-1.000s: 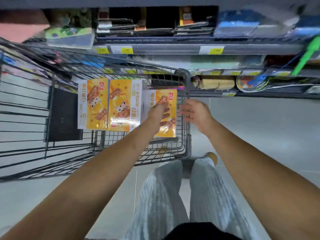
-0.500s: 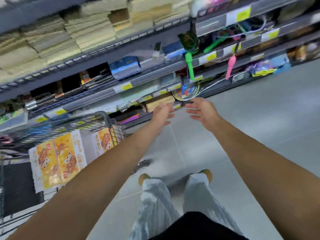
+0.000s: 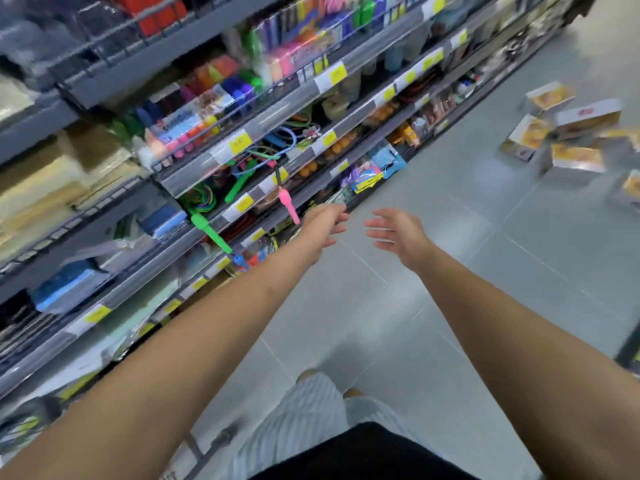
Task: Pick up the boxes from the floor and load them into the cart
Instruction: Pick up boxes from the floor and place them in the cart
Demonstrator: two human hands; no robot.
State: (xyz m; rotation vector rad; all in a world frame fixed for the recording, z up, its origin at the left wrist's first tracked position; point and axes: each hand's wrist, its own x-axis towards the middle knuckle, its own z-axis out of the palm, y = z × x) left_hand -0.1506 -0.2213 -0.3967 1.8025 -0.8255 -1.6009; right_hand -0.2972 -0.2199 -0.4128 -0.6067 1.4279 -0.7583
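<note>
A: Obs. Shelving fills the left half, tilted with the view. Grey tiled floor takes the right. Where are the boxes?

B: Boxes lie in a loose heap on the floor at upper right, well apart from both hands. Some lie flat, some on edge. White sides, yellow-orange fronts.

A: Hands?

B: Left hand and right hand are both empty, fingers loosely spread, palms roughly facing. They are near each other, not touching.

A: Step in hand, as judged: the approach to the heap for a pick. Advice?

B: Close in fully before bending. Take a box lying clear at the near edge, not one that others lean on. Put palms on opposite faces and square it up, so it packs tight in the cart.

A: Not resolved?

B: Cart is not plainly in view. A grey bar at the bottom edge may be part of it; cannot say. The heap is blurred and cut off by the right edge, so no count. Box print is unreadable. A pink handle hangs from the shelving just beside the left hand; touching or not, cannot tell.
</note>
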